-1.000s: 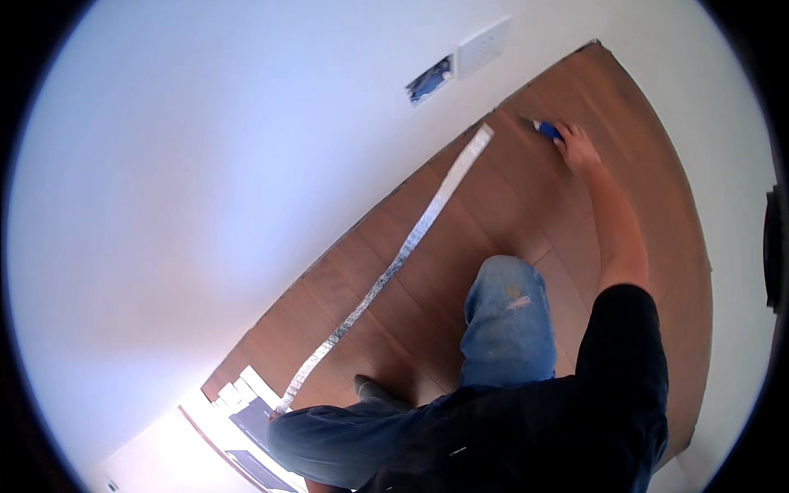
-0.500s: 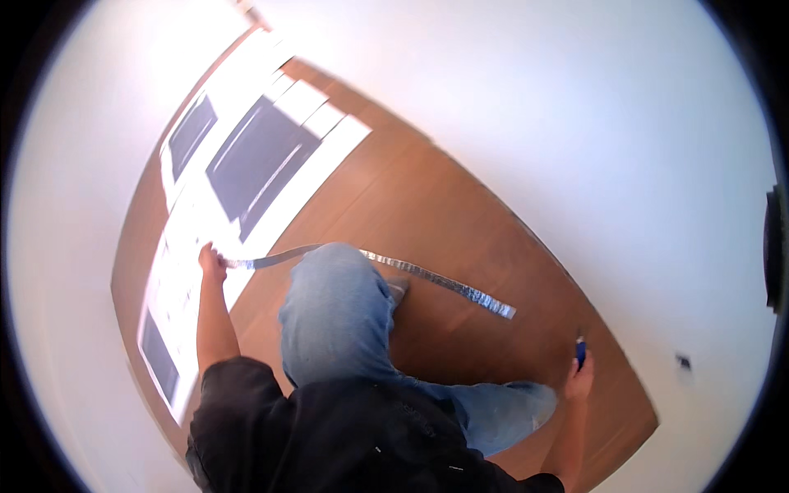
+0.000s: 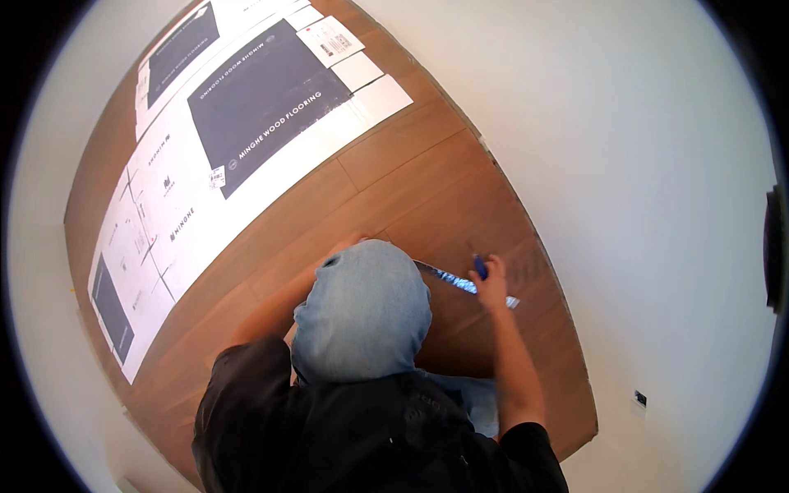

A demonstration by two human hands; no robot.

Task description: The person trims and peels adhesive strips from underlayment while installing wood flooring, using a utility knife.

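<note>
Holding blue tool [image 3: 480,267], lettered cardboard [image 3: 246,123] beyond

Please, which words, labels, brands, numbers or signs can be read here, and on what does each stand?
Print is located here, not quoted.
Dark panel on the white sheet: white lettering, readable.
White sheet around it: dark lettering, partly readable.
White labels: too small to read.
Black shirt: faint print, unreadable.
Blue-handled knife: blurred, no readable text.

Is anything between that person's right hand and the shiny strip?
Nothing visible blocks it: the right hand, holding a blue-handled tool, overlaps the silver strip in view, though touch is unclear. Farther left, the bent knee hides the strip.
</note>
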